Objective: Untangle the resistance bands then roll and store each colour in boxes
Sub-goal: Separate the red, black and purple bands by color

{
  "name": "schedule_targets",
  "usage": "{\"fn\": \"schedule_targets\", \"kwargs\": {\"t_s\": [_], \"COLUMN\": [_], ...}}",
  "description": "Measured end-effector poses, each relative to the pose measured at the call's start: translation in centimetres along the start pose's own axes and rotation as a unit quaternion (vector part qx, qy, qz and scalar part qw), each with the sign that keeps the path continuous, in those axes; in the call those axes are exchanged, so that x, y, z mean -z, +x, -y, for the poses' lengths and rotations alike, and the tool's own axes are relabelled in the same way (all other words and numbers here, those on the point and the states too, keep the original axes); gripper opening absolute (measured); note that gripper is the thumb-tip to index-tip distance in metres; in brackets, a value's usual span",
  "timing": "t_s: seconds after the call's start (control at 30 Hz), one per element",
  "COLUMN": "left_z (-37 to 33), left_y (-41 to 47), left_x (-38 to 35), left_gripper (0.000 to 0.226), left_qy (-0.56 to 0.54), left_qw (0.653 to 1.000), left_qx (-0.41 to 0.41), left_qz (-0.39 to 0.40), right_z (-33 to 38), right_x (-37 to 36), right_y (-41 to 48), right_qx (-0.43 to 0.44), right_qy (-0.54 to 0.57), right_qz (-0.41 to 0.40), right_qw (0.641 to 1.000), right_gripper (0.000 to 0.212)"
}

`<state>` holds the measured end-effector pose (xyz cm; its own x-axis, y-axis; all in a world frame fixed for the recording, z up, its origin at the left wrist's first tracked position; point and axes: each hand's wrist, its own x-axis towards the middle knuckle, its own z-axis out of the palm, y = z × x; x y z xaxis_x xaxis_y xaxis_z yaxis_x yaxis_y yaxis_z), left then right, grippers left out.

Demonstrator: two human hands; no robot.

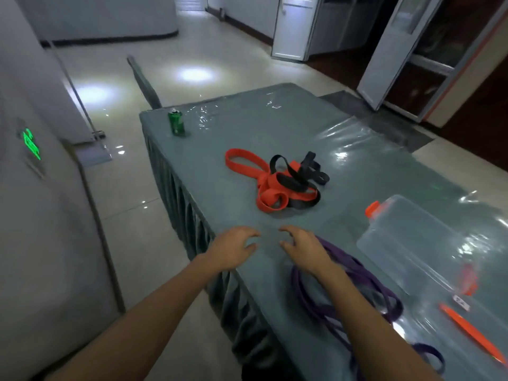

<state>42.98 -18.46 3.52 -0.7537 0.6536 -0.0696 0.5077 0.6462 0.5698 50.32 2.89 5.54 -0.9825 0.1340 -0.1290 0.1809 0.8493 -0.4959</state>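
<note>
A red resistance band (244, 163) lies tangled with a black band (308, 171) in the middle of the grey-green table (220, 188). A purple band (365, 279) lies loose near the table's front edge, partly under my right forearm. My left hand (233, 250) and my right hand (305, 247) hover side by side over the table, short of the red and black tangle, fingers loosely curled and holding nothing. A clear plastic box with an orange latch (412, 243) stands to the right of the hands.
A green can (176, 122) stands near the table's far left corner. A second clear box with an orange latch (472, 336) sits at the near right. The table's left edge drops to a tiled floor. A chair back (143, 82) stands beyond the far edge.
</note>
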Motion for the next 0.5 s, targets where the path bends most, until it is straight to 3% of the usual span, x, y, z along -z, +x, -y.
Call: {"fn": "schedule_targets", "kwargs": {"t_s": [0.2,0.5], "left_z": [2.0,0.5], "left_y": [5.6,19.1], "left_x": [1.0,1.2], "left_gripper": [0.04,0.033], "left_qy": [0.018,0.053], "left_qw": [1.0,0.992], "left_qx": [-0.009,-0.107], "left_qz": [0.014,0.031], "right_z": [-2.0,-8.4], "right_x": [0.1,2.9], "right_y": [5.1,14.5], "right_qx": [-0.027,-0.045], "right_qy": [0.036,0.061], "right_qz": [0.0,-0.051], "right_qw": [0.999,0.996], "right_gripper": [0.046,0.049]}}
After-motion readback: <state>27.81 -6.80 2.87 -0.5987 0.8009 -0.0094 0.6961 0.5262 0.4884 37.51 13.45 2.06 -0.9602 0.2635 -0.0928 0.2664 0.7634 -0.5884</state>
